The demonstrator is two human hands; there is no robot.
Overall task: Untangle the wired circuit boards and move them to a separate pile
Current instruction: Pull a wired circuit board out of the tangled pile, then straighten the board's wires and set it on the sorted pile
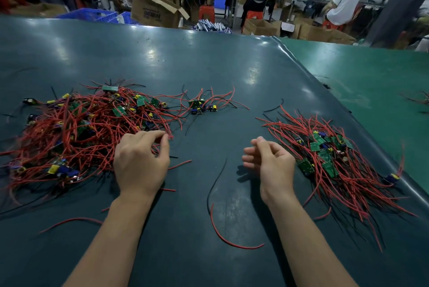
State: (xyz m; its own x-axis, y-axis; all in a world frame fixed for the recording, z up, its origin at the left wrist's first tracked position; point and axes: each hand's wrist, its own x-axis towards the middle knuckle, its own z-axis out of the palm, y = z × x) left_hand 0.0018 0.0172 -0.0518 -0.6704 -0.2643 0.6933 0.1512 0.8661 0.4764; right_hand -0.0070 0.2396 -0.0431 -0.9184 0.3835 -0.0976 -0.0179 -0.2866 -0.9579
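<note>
Left hand [141,161]: fingers curled, red wires pinched at tangle [76,131] edge, 9 o'clock.
Right hand [271,163]: relaxed, nothing held.
Pile [334,161]: 3 o'clock.
Cluster [202,104]: 12 o'clock.
Loose wire [222,231]: lain between forearms on mat [209,61].

On the dark green table [209,66], a tangled heap of red-wired circuit boards [76,128] lies at nine o'clock. The left hand [140,161] pinches its wires. The right hand [270,161], loosely curled and empty, hovers beside the sorted pile [336,163] at three o'clock.
</note>
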